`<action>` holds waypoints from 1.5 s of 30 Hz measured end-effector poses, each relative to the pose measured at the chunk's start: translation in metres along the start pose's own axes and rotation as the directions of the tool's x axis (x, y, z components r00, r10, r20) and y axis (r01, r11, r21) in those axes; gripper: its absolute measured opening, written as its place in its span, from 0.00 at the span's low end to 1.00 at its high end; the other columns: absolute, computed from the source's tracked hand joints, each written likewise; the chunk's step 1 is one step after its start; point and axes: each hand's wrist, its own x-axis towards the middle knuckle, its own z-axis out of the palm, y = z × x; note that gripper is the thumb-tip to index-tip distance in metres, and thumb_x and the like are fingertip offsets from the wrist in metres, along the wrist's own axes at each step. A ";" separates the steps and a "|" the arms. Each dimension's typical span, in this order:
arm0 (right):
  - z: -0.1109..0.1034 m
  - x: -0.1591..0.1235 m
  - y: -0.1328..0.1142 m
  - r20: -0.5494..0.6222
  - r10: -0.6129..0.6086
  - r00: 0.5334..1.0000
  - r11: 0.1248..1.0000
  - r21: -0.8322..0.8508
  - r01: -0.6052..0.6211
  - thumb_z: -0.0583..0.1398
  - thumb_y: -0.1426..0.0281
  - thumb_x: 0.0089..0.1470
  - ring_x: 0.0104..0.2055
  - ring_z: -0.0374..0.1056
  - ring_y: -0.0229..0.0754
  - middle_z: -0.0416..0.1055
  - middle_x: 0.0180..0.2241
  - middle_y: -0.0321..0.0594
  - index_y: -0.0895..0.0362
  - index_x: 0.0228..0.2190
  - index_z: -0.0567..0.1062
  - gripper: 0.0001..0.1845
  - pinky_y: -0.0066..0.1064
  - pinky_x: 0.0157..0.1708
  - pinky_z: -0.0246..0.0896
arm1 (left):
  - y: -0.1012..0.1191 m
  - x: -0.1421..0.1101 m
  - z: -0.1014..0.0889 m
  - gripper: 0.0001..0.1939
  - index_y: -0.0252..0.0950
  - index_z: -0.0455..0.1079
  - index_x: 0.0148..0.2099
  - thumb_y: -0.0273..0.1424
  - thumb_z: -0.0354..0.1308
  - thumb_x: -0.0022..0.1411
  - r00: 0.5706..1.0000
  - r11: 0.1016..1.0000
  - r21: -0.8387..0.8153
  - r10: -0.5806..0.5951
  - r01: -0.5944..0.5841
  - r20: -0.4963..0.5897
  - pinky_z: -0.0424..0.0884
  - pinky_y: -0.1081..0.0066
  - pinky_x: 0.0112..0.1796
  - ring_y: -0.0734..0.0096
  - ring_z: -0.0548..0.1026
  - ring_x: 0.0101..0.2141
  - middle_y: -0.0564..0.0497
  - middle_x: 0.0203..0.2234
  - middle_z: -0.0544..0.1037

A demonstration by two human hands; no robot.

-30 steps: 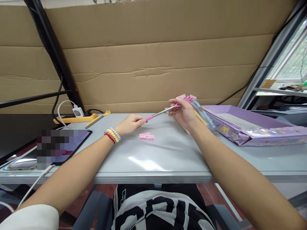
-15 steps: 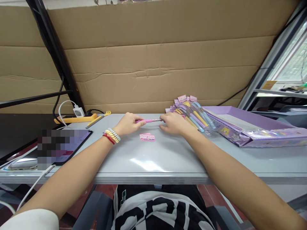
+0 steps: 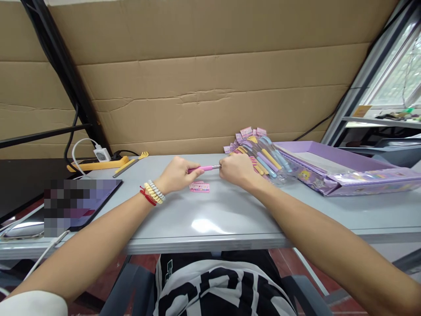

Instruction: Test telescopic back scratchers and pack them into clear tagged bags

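Note:
Both hands hold a pink telescopic back scratcher [image 3: 206, 168] level above the desk. My left hand [image 3: 175, 175] is closed round its pink grip. My right hand [image 3: 237, 171] makes a fist round the metal rod, and pink claw tips show just past its far side. Between the hands, a short stretch of grip and rod is visible. Below it, small pink printed cards [image 3: 199, 188] lie on the desk. Close beyond my right hand is a pile of bagged back scratchers [image 3: 268, 160] in yellow, purple and blue with pink header cards.
A purple open box [image 3: 348, 186] sits on the right of the grey desk [image 3: 197, 208]. On the left lie a yellow back scratcher [image 3: 131, 164], a yellow power strip [image 3: 98, 165] with a white charger, and a tablet [image 3: 98, 199]. Cardboard [image 3: 204, 109] walls the back.
My right hand's fingers have curled into a tighter fist round the rod. The back scratcher stays between both hands. The whole view has shifted slightly.

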 end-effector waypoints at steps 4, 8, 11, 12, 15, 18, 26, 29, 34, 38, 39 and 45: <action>-0.006 -0.004 -0.008 0.020 -0.019 1.000 0.999 0.029 0.019 0.53 0.72 0.47 0.31 0.72 0.51 0.75 0.26 0.55 0.60 0.29 0.80 0.16 0.32 0.28 0.56 | 0.009 0.002 0.002 0.25 0.32 0.71 0.22 0.47 0.53 0.59 0.971 0.944 -0.239 -0.201 0.228 0.132 0.47 0.72 0.20 0.80 0.48 0.17 0.57 0.12 0.52; -0.009 -0.007 -0.013 0.034 -0.046 0.998 0.997 0.069 0.044 0.53 0.72 0.48 0.31 0.72 0.50 0.75 0.26 0.55 0.60 0.29 0.80 0.15 0.32 0.28 0.55 | 0.019 -0.001 0.005 0.26 0.34 0.67 0.18 0.47 0.52 0.60 0.962 0.945 -0.192 -0.245 0.265 0.120 0.46 0.71 0.20 0.80 0.46 0.17 0.57 0.11 0.50; -0.011 -0.009 -0.015 0.037 -0.057 0.998 0.994 0.092 0.053 0.53 0.71 0.48 0.32 0.72 0.51 0.75 0.27 0.55 0.60 0.30 0.80 0.15 0.32 0.28 0.56 | 0.023 -0.006 0.009 0.23 0.34 0.66 0.19 0.40 0.49 0.63 0.997 0.992 0.103 -0.072 0.075 -0.031 0.46 0.70 0.21 0.79 0.48 0.17 0.56 0.11 0.54; -0.012 -0.009 -0.015 0.036 -0.056 0.998 0.994 0.096 0.052 0.53 0.71 0.48 0.33 0.72 0.51 0.75 0.28 0.56 0.60 0.31 0.80 0.15 0.33 0.28 0.56 | 0.023 -0.008 0.011 0.22 0.35 0.67 0.20 0.39 0.48 0.63 0.998 0.979 0.204 0.008 0.006 -0.065 0.46 0.70 0.22 0.78 0.49 0.17 0.55 0.11 0.57; -0.011 -0.009 -0.016 0.037 -0.051 0.998 0.994 0.094 0.048 0.53 0.72 0.48 0.32 0.72 0.52 0.75 0.28 0.56 0.61 0.31 0.80 0.15 0.33 0.29 0.56 | 0.015 -0.009 0.016 0.20 0.35 0.70 0.26 0.39 0.45 0.64 0.985 0.917 0.384 0.151 -0.108 -0.085 0.45 0.70 0.22 0.76 0.54 0.17 0.52 0.14 0.64; -0.010 -0.007 -0.012 0.022 -0.076 0.997 0.994 0.076 0.074 0.52 0.72 0.49 0.31 0.72 0.51 0.75 0.27 0.54 0.60 0.30 0.79 0.15 0.33 0.28 0.54 | 0.005 -0.004 0.017 0.21 0.35 0.72 0.27 0.39 0.44 0.65 0.986 0.920 0.373 0.154 -0.121 -0.059 0.47 0.71 0.23 0.75 0.55 0.18 0.52 0.15 0.66; 0.001 0.004 0.029 -0.131 -0.162 0.978 0.950 0.247 0.190 0.56 0.65 0.52 0.34 0.68 0.42 0.75 0.32 0.42 0.56 0.34 0.75 0.11 0.28 0.31 0.51 | -0.027 0.006 0.003 0.19 0.35 0.75 0.32 0.41 0.49 0.62 0.998 0.984 0.166 -0.068 0.068 -0.011 0.52 0.73 0.24 0.76 0.60 0.19 0.54 0.16 0.69; 0.006 0.007 0.040 -0.146 -0.156 0.977 0.914 0.354 0.198 0.56 0.61 0.53 0.32 0.66 0.39 0.73 0.29 0.41 0.57 0.30 0.75 0.13 0.27 0.31 0.51 | -0.038 0.004 -0.001 0.18 0.34 0.74 0.31 0.41 0.50 0.61 0.993 0.980 0.166 -0.116 0.114 0.003 0.53 0.74 0.24 0.76 0.61 0.19 0.54 0.16 0.69; 0.005 0.005 0.034 -0.136 -0.157 0.978 0.858 0.472 0.203 0.57 0.63 0.51 0.25 0.62 0.35 0.71 0.23 0.38 0.59 0.27 0.76 0.13 0.26 0.28 0.50 | -0.039 0.002 -0.003 0.19 0.36 0.74 0.34 0.41 0.47 0.63 0.995 0.963 0.261 -0.088 0.071 0.055 0.55 0.73 0.25 0.72 0.66 0.22 0.51 0.21 0.74; 0.003 0.003 0.031 -0.104 -0.171 0.980 0.842 0.502 0.200 0.56 0.62 0.52 0.24 0.60 0.34 0.70 0.22 0.38 0.58 0.28 0.77 0.14 0.26 0.27 0.49 | -0.035 0.002 -0.002 0.20 0.36 0.74 0.35 0.42 0.45 0.65 0.995 0.958 0.281 -0.072 0.049 0.072 0.56 0.72 0.26 0.71 0.68 0.23 0.50 0.23 0.76; 0.004 0.003 0.031 -0.100 -0.187 0.977 0.831 0.514 0.212 0.56 0.62 0.52 0.23 0.59 0.34 0.70 0.21 0.37 0.58 0.28 0.77 0.15 0.26 0.26 0.48 | -0.035 0.002 -0.002 0.20 0.36 0.73 0.34 0.42 0.45 0.65 0.995 0.960 0.276 -0.070 0.047 0.073 0.56 0.72 0.26 0.72 0.67 0.23 0.51 0.22 0.75; 0.005 0.002 0.028 -0.157 -0.236 0.959 0.704 0.653 0.280 0.55 0.63 0.52 0.22 0.55 0.32 0.67 0.20 0.34 0.58 0.29 0.79 0.15 0.25 0.25 0.47 | -0.039 0.001 -0.002 0.20 0.35 0.73 0.30 0.42 0.47 0.64 0.996 0.980 0.198 -0.041 0.024 0.081 0.54 0.73 0.25 0.75 0.62 0.20 0.53 0.19 0.72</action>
